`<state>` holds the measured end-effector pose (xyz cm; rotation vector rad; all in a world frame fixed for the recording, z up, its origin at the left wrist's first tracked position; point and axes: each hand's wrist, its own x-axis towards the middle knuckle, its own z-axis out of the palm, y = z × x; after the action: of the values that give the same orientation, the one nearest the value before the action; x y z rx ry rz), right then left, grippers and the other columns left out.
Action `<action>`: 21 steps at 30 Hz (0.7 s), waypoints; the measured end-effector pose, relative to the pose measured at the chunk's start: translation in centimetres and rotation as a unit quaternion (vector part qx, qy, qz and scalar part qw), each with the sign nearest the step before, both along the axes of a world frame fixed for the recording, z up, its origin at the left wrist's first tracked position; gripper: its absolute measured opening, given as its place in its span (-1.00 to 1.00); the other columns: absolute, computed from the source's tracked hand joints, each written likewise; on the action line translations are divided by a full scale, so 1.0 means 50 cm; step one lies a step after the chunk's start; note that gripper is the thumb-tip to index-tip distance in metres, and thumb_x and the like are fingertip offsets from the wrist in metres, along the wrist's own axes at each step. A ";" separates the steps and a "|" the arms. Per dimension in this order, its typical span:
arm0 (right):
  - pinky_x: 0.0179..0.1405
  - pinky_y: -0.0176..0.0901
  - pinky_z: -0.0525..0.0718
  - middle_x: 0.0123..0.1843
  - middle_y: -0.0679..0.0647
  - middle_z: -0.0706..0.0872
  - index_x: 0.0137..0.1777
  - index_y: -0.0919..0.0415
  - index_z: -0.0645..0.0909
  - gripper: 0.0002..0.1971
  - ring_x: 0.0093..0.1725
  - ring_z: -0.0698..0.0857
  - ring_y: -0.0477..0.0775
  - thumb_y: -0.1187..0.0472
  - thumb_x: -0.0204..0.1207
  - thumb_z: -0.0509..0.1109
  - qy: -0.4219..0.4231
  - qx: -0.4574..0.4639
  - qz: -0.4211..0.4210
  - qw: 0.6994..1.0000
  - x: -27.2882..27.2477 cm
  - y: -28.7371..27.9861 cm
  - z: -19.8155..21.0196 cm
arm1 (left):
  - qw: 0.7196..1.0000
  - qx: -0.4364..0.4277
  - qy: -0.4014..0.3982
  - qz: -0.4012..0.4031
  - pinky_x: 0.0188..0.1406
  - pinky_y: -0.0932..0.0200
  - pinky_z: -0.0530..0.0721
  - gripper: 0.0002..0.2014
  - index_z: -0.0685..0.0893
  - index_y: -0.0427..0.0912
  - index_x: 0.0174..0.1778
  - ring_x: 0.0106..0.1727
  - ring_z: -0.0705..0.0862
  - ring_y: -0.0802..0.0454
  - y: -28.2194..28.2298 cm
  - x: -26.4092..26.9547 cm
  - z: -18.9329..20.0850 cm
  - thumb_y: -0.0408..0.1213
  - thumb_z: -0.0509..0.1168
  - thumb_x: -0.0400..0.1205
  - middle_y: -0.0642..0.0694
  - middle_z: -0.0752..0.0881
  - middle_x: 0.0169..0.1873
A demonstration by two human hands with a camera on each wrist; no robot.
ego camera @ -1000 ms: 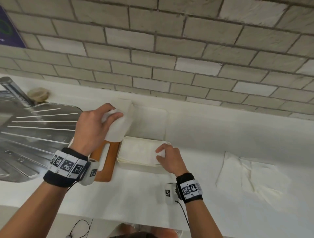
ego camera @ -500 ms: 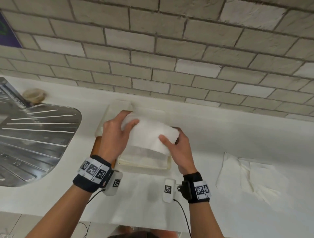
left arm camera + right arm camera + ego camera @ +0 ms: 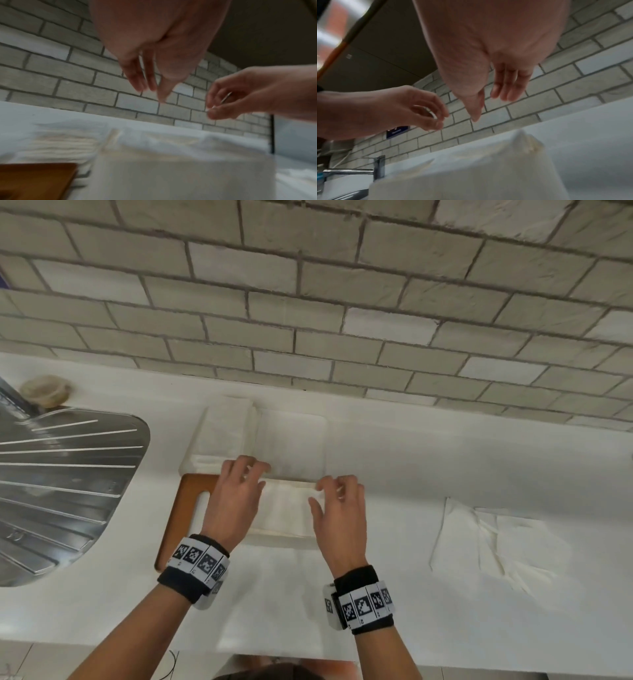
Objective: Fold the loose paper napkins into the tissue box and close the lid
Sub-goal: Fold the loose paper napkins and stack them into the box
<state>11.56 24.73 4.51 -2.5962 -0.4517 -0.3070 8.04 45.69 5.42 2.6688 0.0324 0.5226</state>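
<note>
The white tissue box (image 3: 281,537) stands on the counter between my hands, with a folded napkin (image 3: 286,505) lying on top of the stack inside. Over the box's left end hovers my left hand (image 3: 253,470), fingers relaxed and holding nothing; the left wrist view shows it (image 3: 149,83) empty above the box (image 3: 171,169). My right hand (image 3: 329,487) hangs over the right end, loosely curled and empty, as the right wrist view confirms (image 3: 491,100). The brown wooden lid (image 3: 181,508) lies flat left of the box. Loose crumpled napkins (image 3: 489,542) lie to the right.
A steel sink drainer (image 3: 61,481) takes up the left side, with a tap (image 3: 368,171) beside it. Folded white napkins (image 3: 222,433) and a flat white sheet (image 3: 291,440) lie behind the box. The brick wall (image 3: 342,320) closes off the back.
The napkin that my left hand carried over and both hands held above the box now lies in it. Both hands have let go and sit just above it.
</note>
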 end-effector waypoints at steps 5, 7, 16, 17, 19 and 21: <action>0.27 0.28 0.73 0.53 0.15 0.51 0.49 0.03 0.59 -0.56 0.46 0.55 0.30 -0.16 0.90 0.02 0.217 -0.162 0.165 0.948 -0.012 0.031 -0.012 | 0.950 0.094 0.270 -0.123 0.21 -0.15 0.74 -0.74 0.59 0.05 0.43 0.32 0.58 -0.23 -0.019 -0.023 -0.041 -0.24 0.17 0.86 -0.08 0.51 0.45; 0.28 0.27 0.73 0.56 0.16 0.46 0.53 0.03 0.54 -0.56 0.51 0.49 0.29 -0.14 0.88 0.02 0.225 -0.185 0.178 0.940 -0.015 0.030 -0.017 | 0.931 0.142 0.325 -0.089 0.40 -0.12 0.62 -0.59 0.48 0.08 0.61 0.41 0.53 -0.33 -0.023 -0.035 -0.057 -0.29 0.13 0.84 -0.21 0.39 0.61; 0.70 0.17 0.42 -0.04 0.06 0.89 0.08 0.07 0.86 -0.41 0.28 0.76 0.21 -0.21 0.88 0.03 0.042 -0.150 0.153 0.976 -0.075 -0.048 -0.046 | 0.906 0.208 0.368 0.019 0.20 -0.06 0.71 -0.64 0.59 -0.09 0.45 0.40 0.63 -0.16 -0.068 -0.001 -0.028 0.02 0.08 0.89 -0.17 0.53 0.42; 0.72 0.17 0.41 0.02 0.04 0.90 0.11 0.06 0.86 -0.44 0.39 0.73 0.19 -0.18 0.88 0.05 0.033 -0.124 0.143 0.981 -0.075 -0.065 -0.038 | 0.915 0.208 0.345 0.030 0.18 -0.09 0.72 -0.65 0.62 -0.10 0.42 0.39 0.64 -0.17 -0.085 0.000 -0.020 0.02 0.14 0.87 -0.16 0.57 0.39; 0.68 0.16 0.45 0.13 -0.01 0.90 0.16 0.04 0.84 -0.55 0.48 0.68 0.14 -0.11 0.87 0.13 0.006 -0.051 0.111 0.992 -0.073 -0.117 -0.015 | 0.952 0.181 0.245 0.038 0.03 -0.19 0.77 -0.71 0.72 -0.17 0.29 0.27 0.71 -0.26 -0.135 0.000 0.002 -0.07 0.38 0.76 -0.20 0.68 0.26; 0.50 0.10 0.59 0.11 -0.05 0.87 0.14 0.01 0.80 -0.69 0.33 0.72 0.08 -0.03 0.83 0.22 0.001 0.012 0.069 0.998 -0.057 -0.193 0.001 | 0.985 0.117 0.123 0.025 -0.19 -0.17 0.82 -0.77 0.78 -0.22 0.14 0.13 0.75 -0.29 -0.205 0.001 0.023 -0.22 0.54 0.63 -0.20 0.74 0.10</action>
<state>8.71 15.08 4.56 -2.5254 -0.6200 -0.2606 8.08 35.43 6.59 2.9548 0.1165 0.2184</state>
